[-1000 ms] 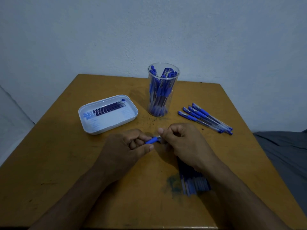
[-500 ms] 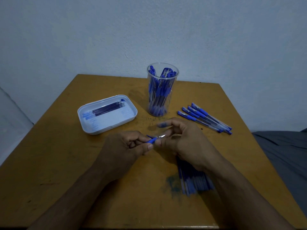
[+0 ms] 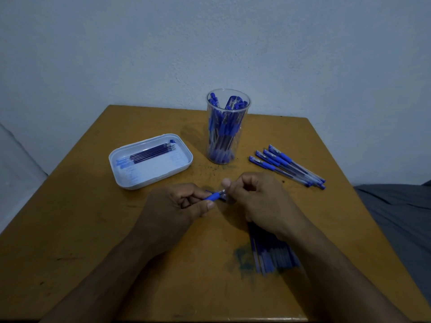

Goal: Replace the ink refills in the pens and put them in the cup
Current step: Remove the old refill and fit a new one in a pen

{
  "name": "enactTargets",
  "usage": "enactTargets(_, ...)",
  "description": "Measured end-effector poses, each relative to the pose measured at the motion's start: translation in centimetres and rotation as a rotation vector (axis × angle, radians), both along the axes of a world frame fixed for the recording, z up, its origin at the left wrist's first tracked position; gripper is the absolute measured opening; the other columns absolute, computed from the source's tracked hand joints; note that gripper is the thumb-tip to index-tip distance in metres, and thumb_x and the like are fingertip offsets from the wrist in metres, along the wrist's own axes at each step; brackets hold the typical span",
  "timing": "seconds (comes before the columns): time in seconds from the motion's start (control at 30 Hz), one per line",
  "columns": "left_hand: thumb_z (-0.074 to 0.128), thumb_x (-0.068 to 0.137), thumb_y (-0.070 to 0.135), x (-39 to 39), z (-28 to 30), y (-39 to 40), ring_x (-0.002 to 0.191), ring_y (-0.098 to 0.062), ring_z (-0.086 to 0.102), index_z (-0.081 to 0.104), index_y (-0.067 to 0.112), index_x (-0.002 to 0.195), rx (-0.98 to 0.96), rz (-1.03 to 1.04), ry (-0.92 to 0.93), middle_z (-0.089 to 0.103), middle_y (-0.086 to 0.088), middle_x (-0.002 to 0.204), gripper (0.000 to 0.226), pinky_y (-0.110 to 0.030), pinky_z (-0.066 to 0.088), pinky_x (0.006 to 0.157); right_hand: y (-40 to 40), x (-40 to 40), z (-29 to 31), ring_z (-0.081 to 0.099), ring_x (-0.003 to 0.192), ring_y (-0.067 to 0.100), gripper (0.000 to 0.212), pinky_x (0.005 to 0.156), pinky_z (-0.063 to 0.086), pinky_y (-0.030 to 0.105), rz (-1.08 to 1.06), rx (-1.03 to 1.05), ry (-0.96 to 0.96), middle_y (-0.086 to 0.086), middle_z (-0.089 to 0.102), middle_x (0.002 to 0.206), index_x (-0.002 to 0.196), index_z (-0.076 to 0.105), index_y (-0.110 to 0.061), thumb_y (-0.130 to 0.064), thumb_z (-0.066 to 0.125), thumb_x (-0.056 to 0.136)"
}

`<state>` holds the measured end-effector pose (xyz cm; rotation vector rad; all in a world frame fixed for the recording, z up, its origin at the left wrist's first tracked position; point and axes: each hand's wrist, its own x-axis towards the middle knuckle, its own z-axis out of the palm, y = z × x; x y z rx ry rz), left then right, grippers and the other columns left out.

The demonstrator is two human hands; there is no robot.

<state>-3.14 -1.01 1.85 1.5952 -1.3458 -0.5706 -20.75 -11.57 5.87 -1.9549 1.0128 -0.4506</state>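
Observation:
My left hand (image 3: 172, 207) grips a blue pen (image 3: 213, 196) by its rubber grip, tip end pointing right. My right hand (image 3: 256, 199) pinches the pen's small metal tip piece between thumb and forefinger. Behind my hands stands a clear plastic cup (image 3: 225, 127) filled with several blue pens. A white tray (image 3: 130, 180) at the left holds several dark ink refills (image 3: 149, 153). Several capped pens (image 3: 286, 165) lie to the right of the cup. More pens (image 3: 272, 252) lie under my right wrist, partly hidden.
The brown wooden table (image 3: 93, 241) bears a blue-green ink stain (image 3: 243, 258) near its front. A pale wall rises behind it. Grey fabric (image 3: 401, 217) lies past the right edge.
My right hand's fingers spread half a second ago and have now curled back onto the pen's tip. My left hand stays in place with the pen.

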Motion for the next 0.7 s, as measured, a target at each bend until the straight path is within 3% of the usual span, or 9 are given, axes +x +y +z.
enactTargets(0.1, 0.078, 0.084, 0.022, 0.02, 0.01, 0.05, 0.062, -0.006, 0.064, 0.078, 0.025, 0.097, 0.004, -0.001, 0.001, 0.074, 0.012, 0.074, 0.013, -0.012, 0.045, 0.058, 0.01, -0.12, 0.16, 0.053, 0.049, -0.003, 0.027, 0.048, 0.039, 0.013, 0.029, -0.01, 0.014, -0.012, 0.068, 0.068, 0.084, 0.07, -0.018, -0.037, 0.06, 0.099)
enactTargets(0.17, 0.077, 0.084, 0.022, 0.06, 0.03, 0.08, 0.062, -0.006, 0.064, 0.077, 0.026, 0.096, 0.005, -0.002, 0.01, 0.074, 0.011, 0.074, 0.013, -0.013, 0.046, 0.057, -0.11, -0.21, 0.41, 0.053, 0.052, 0.002, 0.009, 0.048, 0.042, 0.016, 0.066, 0.066, -0.054, -0.002, 0.068, 0.082, 0.093, 0.07, -0.02, -0.02, 0.064, 0.099)
enactTargets(0.23, 0.077, 0.084, 0.021, 0.04, 0.11, 0.08, 0.061, -0.005, 0.063, 0.077, 0.027, 0.096, 0.001, -0.005, 0.022, 0.074, 0.01, 0.074, 0.013, -0.013, 0.046, 0.057, -0.24, -0.32, 0.48, 0.054, 0.054, 0.006, 0.016, 0.049, 0.043, 0.019, 0.095, 0.172, -0.119, 0.005, 0.068, 0.093, 0.103, 0.068, -0.021, -0.008, 0.067, 0.095)
enactTargets(0.33, 0.077, 0.085, 0.02, 0.03, 0.12, 0.06, 0.059, -0.005, 0.062, 0.077, 0.025, 0.096, 0.0, -0.009, 0.019, 0.074, 0.009, 0.074, 0.013, -0.014, 0.046, 0.057, 0.01, -0.02, 0.36, 0.053, 0.053, 0.008, 0.009, 0.051, 0.043, 0.025, 0.043, 0.14, -0.104, 0.005, 0.071, 0.089, 0.099, 0.069, -0.026, -0.031, 0.072, 0.093)
enactTargets(0.4, 0.077, 0.085, 0.02, 0.06, 0.11, 0.08, 0.061, -0.008, 0.062, 0.077, 0.025, 0.097, 0.008, -0.009, 0.008, 0.073, 0.01, 0.075, 0.013, -0.015, 0.047, 0.058, 0.03, 0.03, -0.02, 0.051, 0.052, 0.008, 0.023, 0.051, 0.043, 0.027, 0.015, 0.029, -0.033, 0.006, 0.07, 0.08, 0.086, 0.07, -0.023, -0.045, 0.065, 0.094)
enactTargets(0.5, 0.077, 0.085, 0.02, 0.01, 0.15, 0.11, 0.061, -0.007, 0.062, 0.077, 0.025, 0.097, 0.013, -0.01, 0.009, 0.073, 0.009, 0.075, 0.012, -0.014, 0.046, 0.057, 0.0, -0.07, 0.16, 0.052, 0.052, 0.006, 0.008, 0.049, 0.042, 0.021, 0.073, 0.069, -0.069, 0.007, 0.068, 0.088, 0.093, 0.07, -0.021, -0.023, 0.064, 0.098)
enactTargets(0.57, 0.077, 0.085, 0.021, 0.02, 0.19, 0.09, 0.061, -0.006, 0.062, 0.077, 0.026, 0.096, 0.012, -0.008, 0.015, 0.073, 0.01, 0.075, 0.012, -0.012, 0.044, 0.057, -0.1, -0.25, 0.46, 0.053, 0.053, 0.005, 0.018, 0.048, 0.042, 0.017, 0.112, 0.175, -0.112, 0.007, 0.066, 0.094, 0.106, 0.069, -0.023, -0.009, 0.066, 0.096)
enactTargets(0.63, 0.076, 0.085, 0.023, 0.0, 0.22, 0.07, 0.061, -0.005, 0.062, 0.077, 0.027, 0.096, 0.015, -0.009, 0.007, 0.073, 0.012, 0.074, 0.012, -0.011, 0.043, 0.056, -0.09, -0.24, 0.51, 0.053, 0.052, 0.005, 0.017, 0.048, 0.042, 0.017, 0.093, 0.198, -0.118, 0.008, 0.068, 0.091, 0.108, 0.068, -0.024, -0.016, 0.07, 0.094)
enactTargets(0.7, 0.076, 0.085, 0.023, -0.01, 0.21, 0.06, 0.061, -0.006, 0.062, 0.077, 0.027, 0.096, 0.015, -0.007, 0.003, 0.073, 0.011, 0.075, 0.012, -0.012, 0.044, 0.056, 0.03, -0.03, 0.34, 0.05, 0.051, 0.006, 0.014, 0.046, 0.04, 0.018, 0.041, 0.147, -0.097, 0.01, 0.066, 0.08, 0.095, 0.071, -0.02, -0.033, 0.068, 0.095)
